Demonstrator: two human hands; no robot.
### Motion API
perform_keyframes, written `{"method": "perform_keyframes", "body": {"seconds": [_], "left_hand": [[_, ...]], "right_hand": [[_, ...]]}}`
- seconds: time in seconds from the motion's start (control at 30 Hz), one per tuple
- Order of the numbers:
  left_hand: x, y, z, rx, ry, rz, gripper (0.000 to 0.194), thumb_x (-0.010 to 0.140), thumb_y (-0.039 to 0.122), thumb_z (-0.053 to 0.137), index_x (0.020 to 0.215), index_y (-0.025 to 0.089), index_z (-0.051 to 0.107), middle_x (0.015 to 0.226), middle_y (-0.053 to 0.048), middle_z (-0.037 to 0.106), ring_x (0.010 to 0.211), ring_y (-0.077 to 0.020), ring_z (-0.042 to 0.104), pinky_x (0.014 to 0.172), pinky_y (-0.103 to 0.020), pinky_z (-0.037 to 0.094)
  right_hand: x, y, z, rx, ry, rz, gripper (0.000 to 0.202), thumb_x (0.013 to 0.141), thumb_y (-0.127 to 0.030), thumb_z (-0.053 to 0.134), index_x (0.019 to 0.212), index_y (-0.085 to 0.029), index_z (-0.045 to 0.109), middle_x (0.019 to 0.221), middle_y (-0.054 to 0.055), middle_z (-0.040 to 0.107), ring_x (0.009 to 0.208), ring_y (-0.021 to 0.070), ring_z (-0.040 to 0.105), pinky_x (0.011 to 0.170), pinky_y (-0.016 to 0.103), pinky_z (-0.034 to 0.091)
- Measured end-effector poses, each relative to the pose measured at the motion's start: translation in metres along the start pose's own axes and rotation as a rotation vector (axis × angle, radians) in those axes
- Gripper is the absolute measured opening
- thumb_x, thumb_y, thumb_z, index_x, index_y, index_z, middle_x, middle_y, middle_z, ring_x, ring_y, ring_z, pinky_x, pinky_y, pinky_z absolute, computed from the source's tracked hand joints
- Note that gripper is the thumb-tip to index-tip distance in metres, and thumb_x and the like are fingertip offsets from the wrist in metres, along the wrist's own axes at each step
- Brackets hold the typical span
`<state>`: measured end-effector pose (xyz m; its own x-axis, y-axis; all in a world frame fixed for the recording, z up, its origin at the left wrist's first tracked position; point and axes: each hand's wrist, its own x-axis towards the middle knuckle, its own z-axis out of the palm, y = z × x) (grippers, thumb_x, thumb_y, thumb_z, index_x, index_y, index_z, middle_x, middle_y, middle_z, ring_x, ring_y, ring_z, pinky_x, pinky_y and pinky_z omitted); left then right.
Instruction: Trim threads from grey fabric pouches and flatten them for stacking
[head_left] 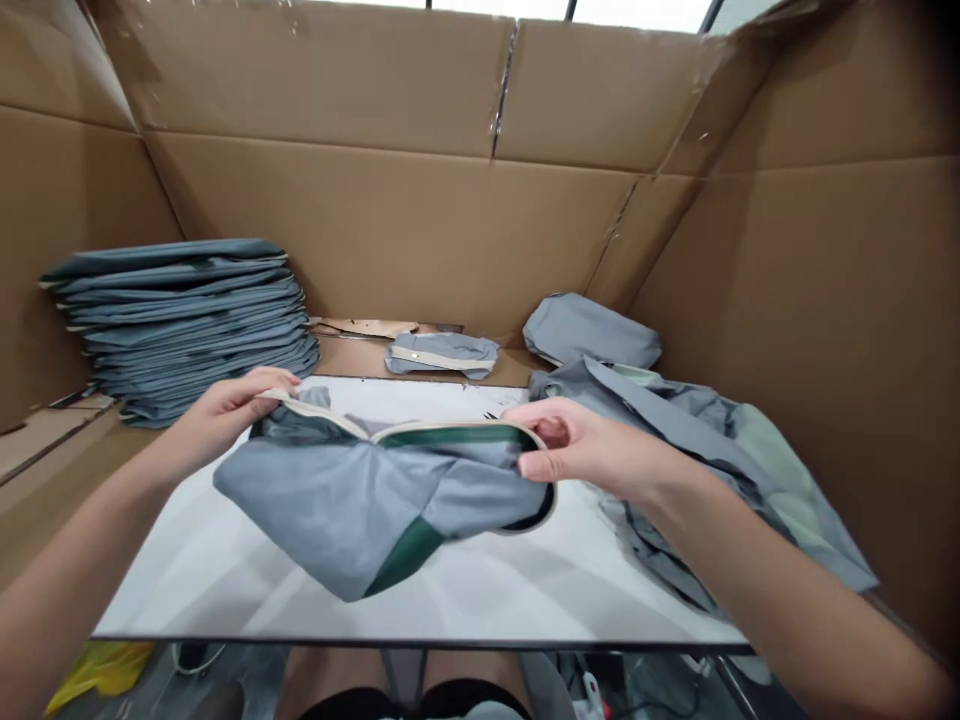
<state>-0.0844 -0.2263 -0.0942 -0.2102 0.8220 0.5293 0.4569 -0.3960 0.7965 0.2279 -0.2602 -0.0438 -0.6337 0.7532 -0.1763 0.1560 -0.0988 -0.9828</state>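
A grey-blue fabric pouch (330, 500) with green patches and a cream zipper edge is held up over the white tabletop (525, 590). My left hand (244, 397) pinches its upper left corner by the cream edge. At the upper right end, my right hand (566, 445) grips the pouch between thumb and fingers. The cream edge sags in the middle, and the dark green inside shows near my right hand. My fingertips behind the fabric are partly hidden.
A tall stack of folded grey-blue fabric pieces (195, 325) stands at the left. At the back lies a small grey pouch (442, 355) with a cream strip. On the right are a grey bundle (592, 330) and a loose fabric heap (690, 430). Cardboard walls (390, 220) enclose the table.
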Motion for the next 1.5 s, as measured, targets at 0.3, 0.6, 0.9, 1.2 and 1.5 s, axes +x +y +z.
{"method": "perform_keyframes", "body": {"seconds": [0.3, 0.6, 0.9, 1.2, 1.5], "left_hand": [[-0.068, 0.008, -0.011, 0.321, -0.123, 0.313, 0.031, 0.078, 0.034, 0.051, 0.107, 0.024, 0.046, 0.109, -0.009, 0.047, 0.109, -0.0229, 0.046, 0.091, -0.039, 0.043], [-0.090, -0.022, 0.045, 0.284, -0.116, 0.689, 0.038, 0.071, 0.014, 0.057, 0.104, 0.021, 0.040, 0.110, -0.009, 0.051, 0.109, -0.0218, 0.047, 0.091, -0.043, 0.043], [-0.064, -0.039, 0.037, 0.147, 0.083, 0.114, 0.039, 0.075, 0.021, 0.051, 0.114, 0.019, 0.047, 0.109, -0.007, 0.054, 0.099, -0.0182, 0.054, 0.082, -0.028, 0.047], [-0.012, -0.049, 0.026, -0.513, 0.223, -0.375, 0.047, 0.059, 0.042, 0.070, 0.097, 0.019, 0.053, 0.084, -0.002, 0.060, 0.077, -0.0155, 0.059, 0.075, -0.027, 0.049], [-0.038, -0.085, 0.046, -0.121, 0.186, -0.383, 0.062, 0.070, 0.047, 0.056, 0.117, 0.016, 0.030, 0.100, -0.011, 0.052, 0.093, -0.0221, 0.056, 0.084, -0.045, 0.046]], "right_hand": [[0.010, 0.031, 0.053, -0.221, 0.345, -0.078, 0.037, 0.067, -0.045, 0.064, 0.072, -0.009, 0.054, 0.063, -0.003, 0.040, 0.058, -0.0016, 0.033, 0.049, 0.009, 0.025], [0.032, 0.047, 0.084, -0.494, 0.293, -0.237, 0.044, 0.076, -0.047, 0.052, 0.110, -0.019, 0.055, 0.089, 0.002, 0.060, 0.077, 0.0066, 0.053, 0.067, 0.016, 0.042], [0.034, 0.147, 0.072, -1.165, 1.054, -0.651, 0.077, 0.069, -0.026, 0.063, 0.129, -0.028, 0.015, 0.140, 0.014, 0.012, 0.135, 0.0270, 0.019, 0.102, 0.056, 0.033], [0.067, 0.139, 0.030, -0.267, 0.892, -0.275, 0.085, 0.069, -0.050, 0.058, 0.129, -0.028, 0.002, 0.141, 0.017, 0.011, 0.125, 0.0205, 0.040, 0.094, 0.044, 0.045], [0.127, 0.120, 0.030, -0.413, 1.125, -0.280, 0.086, 0.064, -0.018, 0.053, 0.139, -0.016, 0.010, 0.134, 0.014, 0.033, 0.125, 0.0179, 0.038, 0.105, 0.036, 0.035]]}}
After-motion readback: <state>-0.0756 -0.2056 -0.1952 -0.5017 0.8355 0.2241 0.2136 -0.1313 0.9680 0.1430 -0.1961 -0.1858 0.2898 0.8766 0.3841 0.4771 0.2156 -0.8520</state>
